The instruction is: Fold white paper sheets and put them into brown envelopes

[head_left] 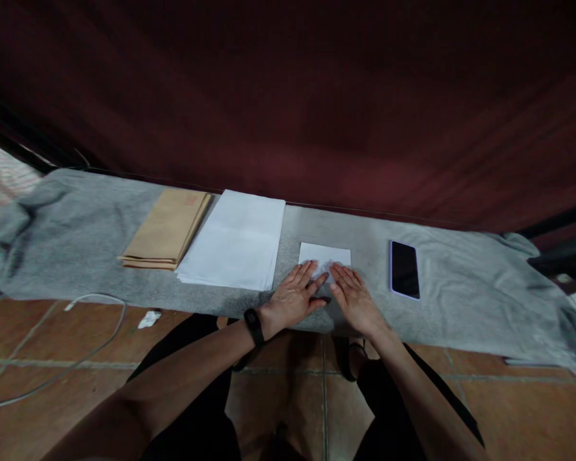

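A small piece of white paper [325,251], seemingly folded, lies flat on the grey cloth in front of me. My left hand [296,296] rests on its near left part, fingers stretched out and thumb pointing right. On its near right part lies my right hand [355,301], also flat with its fingers extended. The two hands almost meet at the fingertips and cover the paper's near edge. Left of them is a stack of white paper sheets [237,240], its edges slightly uneven.
Brown envelopes [168,224] are piled at the left beside the white sheets. A phone [404,269] with a purple edge lies to the right. The grey cloth [461,288] covers a long narrow surface against a dark red curtain [288,96]. A pale cable [96,349] runs over the tiled floor.
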`<state>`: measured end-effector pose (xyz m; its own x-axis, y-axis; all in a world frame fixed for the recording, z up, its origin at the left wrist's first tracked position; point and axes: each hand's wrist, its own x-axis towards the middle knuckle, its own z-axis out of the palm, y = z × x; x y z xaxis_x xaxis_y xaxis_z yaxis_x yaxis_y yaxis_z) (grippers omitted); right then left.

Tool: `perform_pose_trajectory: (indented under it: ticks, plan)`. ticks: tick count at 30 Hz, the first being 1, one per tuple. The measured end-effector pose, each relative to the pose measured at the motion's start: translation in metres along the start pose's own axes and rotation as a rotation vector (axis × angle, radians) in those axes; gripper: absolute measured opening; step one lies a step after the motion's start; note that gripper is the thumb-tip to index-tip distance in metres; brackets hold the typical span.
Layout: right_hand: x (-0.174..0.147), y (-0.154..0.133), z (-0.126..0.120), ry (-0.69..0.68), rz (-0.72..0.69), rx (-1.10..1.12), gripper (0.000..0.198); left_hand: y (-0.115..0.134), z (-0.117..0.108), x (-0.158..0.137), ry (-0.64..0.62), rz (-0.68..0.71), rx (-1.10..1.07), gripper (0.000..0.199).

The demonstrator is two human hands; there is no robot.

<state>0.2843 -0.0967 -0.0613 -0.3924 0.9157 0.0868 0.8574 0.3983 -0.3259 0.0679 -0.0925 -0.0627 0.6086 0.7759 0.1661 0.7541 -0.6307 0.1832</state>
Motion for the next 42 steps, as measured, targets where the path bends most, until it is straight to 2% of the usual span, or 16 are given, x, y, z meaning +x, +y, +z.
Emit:
perform_pose_trajectory:
  ticks: [3, 8, 21, 26, 31, 42]
  plan:
    - [0.007, -0.007, 0.003, -0.062, -0.043, 0.042, 0.058, 0.0, 0.001, 0.0, -0.007, -0.003, -0.006, 0.065]
    - [0.022, -0.005, 0.005, -0.072, -0.014, 0.017, 0.06, -0.001, 0.0, 0.001, -0.013, 0.004, -0.011, 0.063]
    - [0.054, 0.001, 0.008, -0.001, 0.136, -0.11, 0.059, -0.003, 0.002, 0.0, -0.017, 0.018, -0.017, 0.059]
    - [0.045, -0.001, 0.008, 0.053, 0.125, -0.09, 0.062, -0.002, -0.002, 0.002, -0.036, 0.01, -0.009, 0.062]
    - [0.025, -0.005, 0.015, 0.028, 0.069, -0.09, 0.06, 0.0, 0.0, 0.001, -0.039, 0.006, 0.018, 0.062]
    - [-0.003, 0.004, 0.024, 0.104, 0.081, -0.175, 0.062, 0.002, 0.003, 0.0, -0.019, -0.006, 0.036, 0.07]
